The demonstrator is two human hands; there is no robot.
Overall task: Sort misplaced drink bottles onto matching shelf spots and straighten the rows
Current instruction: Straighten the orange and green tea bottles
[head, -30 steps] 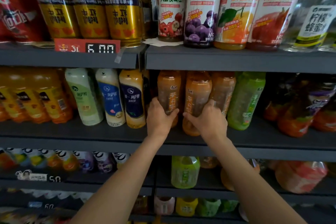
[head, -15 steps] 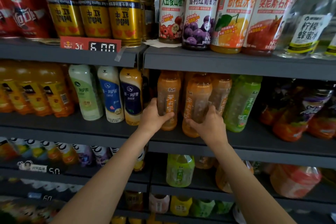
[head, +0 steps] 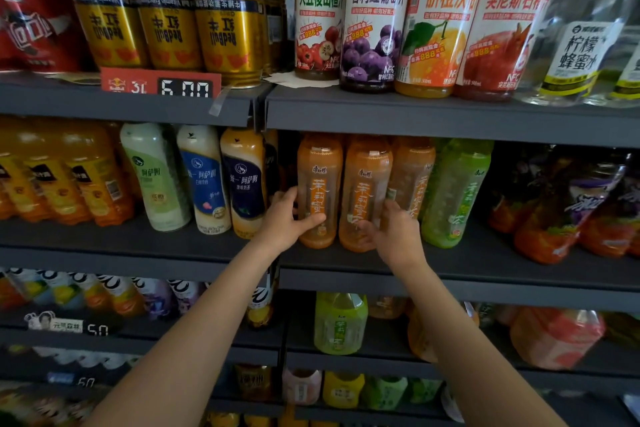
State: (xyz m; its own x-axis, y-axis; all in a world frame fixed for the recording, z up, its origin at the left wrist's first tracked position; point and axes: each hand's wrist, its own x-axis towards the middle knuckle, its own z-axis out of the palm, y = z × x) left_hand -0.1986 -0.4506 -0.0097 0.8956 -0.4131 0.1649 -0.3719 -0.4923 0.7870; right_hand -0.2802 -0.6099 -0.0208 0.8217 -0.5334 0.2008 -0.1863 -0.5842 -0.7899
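**Both hands on orange tea bottles, middle shelf**

On the top shelf, far left: red cola packaging [head: 33, 15], then gold Red Bull cans [head: 227, 33] standing above a red price tag reading 6.00 [head: 161, 84]. Right of these, four tall 100% juice bottles side by side: hawthorn [head: 318, 15], red grape [head: 375, 22], orange [head: 438, 28], pomegranate [head: 507, 31]. At the far right, a clear lemon-honey water bottle [head: 576, 42].

On the middle shelf [head: 502, 265], starting left: orange juice bottles [head: 93, 177], then three Assam milk tea bottles, green-labelled [head: 156, 177], blue-labelled [head: 205, 180] and dark-blue-labelled [head: 245, 184], leaning slightly.

Next, the left hand [head: 285, 218], wrapped around the left side of the first orange jasmine honey tea bottle [head: 319, 191], thumb curled across its lower front, fingers behind it. Bottle upright near the shelf's front edge.

Just beside it, touching, the second orange jasmine honey tea bottle [head: 367, 194], also upright. Right hand [head: 396, 236] gripping its lower right side, thumb across the front near the base, fingers reaching round between it and a third orange bottle [head: 412, 177] set further back.

Right of that, a green jasmine tea bottle [head: 457, 191], then dark-capped red fruit drink bottles [head: 561, 215].

On the lower shelf, below the hands: a larger green tea bottle [head: 340, 322] and blurred orange and red bottles to its right.
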